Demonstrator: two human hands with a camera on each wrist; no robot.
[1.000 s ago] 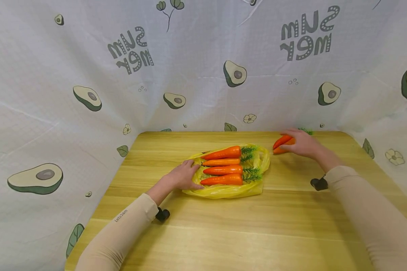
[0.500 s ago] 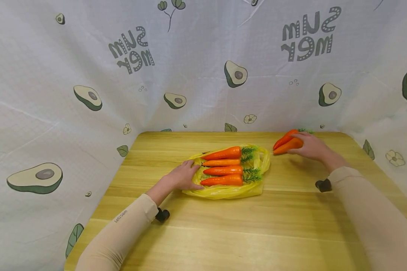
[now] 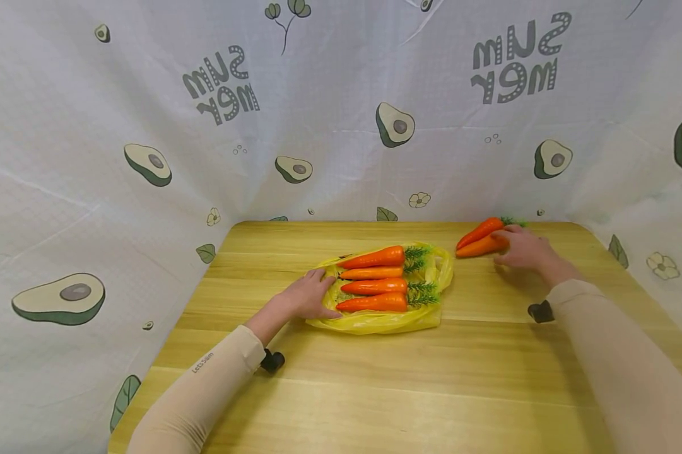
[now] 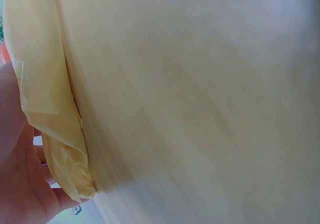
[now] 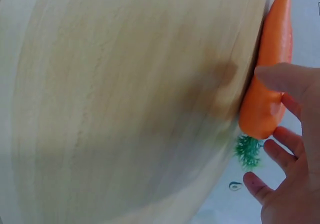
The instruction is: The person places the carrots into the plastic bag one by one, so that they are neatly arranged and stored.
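A yellow plastic bag (image 3: 375, 325) lies mid-table with several orange carrots (image 3: 377, 287) side by side on it, green tops pointing right. My left hand (image 3: 305, 296) holds the bag's left end; in the left wrist view the yellow film (image 4: 47, 89) runs along the thumb and over the fingers. At the back right, two more carrots lie next to each other: a redder one (image 3: 480, 232) behind and an orange one (image 3: 479, 246) in front. My right hand (image 3: 527, 251) pinches the thick end of the front carrot, thumb on its near side, with the other fingers spread in the right wrist view.
The wooden table (image 3: 375, 391) ends at the back against a white curtain (image 3: 341, 75) printed with avocados. A small black wrist camera (image 3: 272, 360) sits under the left sleeve, another black camera (image 3: 541, 311) under the right.
My right hand has slid right along the two carrots toward their tops, so more of both shows. The left hand and the bag stay put.
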